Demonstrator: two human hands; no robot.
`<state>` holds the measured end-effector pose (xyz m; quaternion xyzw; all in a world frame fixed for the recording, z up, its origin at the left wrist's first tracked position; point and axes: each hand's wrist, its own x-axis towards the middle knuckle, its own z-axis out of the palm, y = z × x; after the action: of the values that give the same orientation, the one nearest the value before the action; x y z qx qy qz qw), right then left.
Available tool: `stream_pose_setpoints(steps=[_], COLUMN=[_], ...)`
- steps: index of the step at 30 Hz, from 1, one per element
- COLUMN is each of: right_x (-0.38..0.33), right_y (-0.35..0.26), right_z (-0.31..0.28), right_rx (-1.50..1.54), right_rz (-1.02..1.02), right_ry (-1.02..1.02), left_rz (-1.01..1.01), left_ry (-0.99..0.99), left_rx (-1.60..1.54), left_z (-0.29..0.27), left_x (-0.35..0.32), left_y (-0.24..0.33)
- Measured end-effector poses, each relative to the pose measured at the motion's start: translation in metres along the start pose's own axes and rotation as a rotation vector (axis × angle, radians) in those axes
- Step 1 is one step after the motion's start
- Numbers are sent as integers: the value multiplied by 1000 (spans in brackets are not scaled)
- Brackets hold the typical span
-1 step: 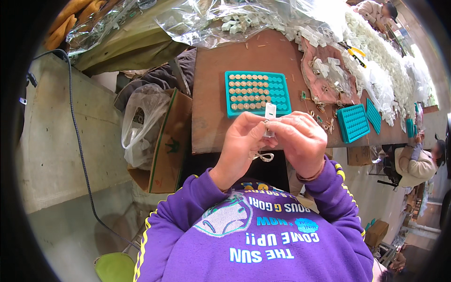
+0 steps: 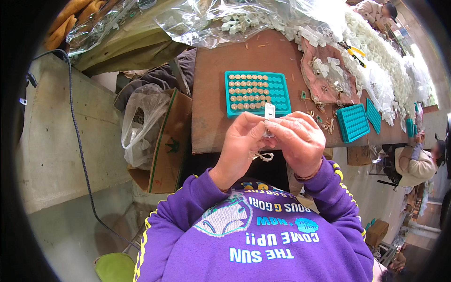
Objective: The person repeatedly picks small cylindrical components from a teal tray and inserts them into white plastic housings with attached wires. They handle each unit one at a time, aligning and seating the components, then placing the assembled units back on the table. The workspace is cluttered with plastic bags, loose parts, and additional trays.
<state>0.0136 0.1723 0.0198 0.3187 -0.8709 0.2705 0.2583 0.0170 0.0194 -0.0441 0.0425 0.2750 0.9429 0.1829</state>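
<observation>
Since the earlier frame, the right hand (image 2: 303,143) has shifted slightly left and its curled fingers cover more of the lower end of the white plastic piece (image 2: 269,111); the left hand (image 2: 237,145) looks nearly unchanged.

Nearest, along the bottom of the frame, is the purple sweatshirt (image 2: 188,244) with yellow-edged sleeves. At the centre, both hands pinch the white piece between thumbs and fingertips, its slim, slotted end standing up above them. A pale cord (image 2: 264,156) hangs looped just below the fingers (where it joins, if it does, is hidden).

Beyond the fingertips, on the brown table (image 2: 211,84), lies a teal tray (image 2: 279,87), with rows of round tan discs (image 2: 249,84) filling its left and middle cups. To the left stands a cardboard box (image 2: 164,150) with a clear bag (image 2: 143,136) against it.

Right of centre are two more teal trays (image 2: 353,123) and a pink cloth (image 2: 312,80) strewn with white parts. Farther off, yellow-handled pliers (image 2: 358,50) lie by a white heap (image 2: 376,56), and two people (image 2: 411,167) appear at the right.
</observation>
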Motion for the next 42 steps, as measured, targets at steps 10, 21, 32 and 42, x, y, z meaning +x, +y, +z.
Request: stream_pose_setpoints(steps=[10,21,32,42], right_x=[-2,4,45,38], right_y=[7,2,64,85], right_z=[5,10,26,48], right_rx=[27,135,36,-218], right_rz=[-101,152,225,5], right_ry=[63,57,14,-10], left_rz=[15,18,-12,-54], left_ry=[-7,0,10,-10], left_rx=[-17,-12,3,-42], left_z=[-2,-4,-2,-5], left_x=[0,2,-1,4], left_y=[-1,-2,0,3])
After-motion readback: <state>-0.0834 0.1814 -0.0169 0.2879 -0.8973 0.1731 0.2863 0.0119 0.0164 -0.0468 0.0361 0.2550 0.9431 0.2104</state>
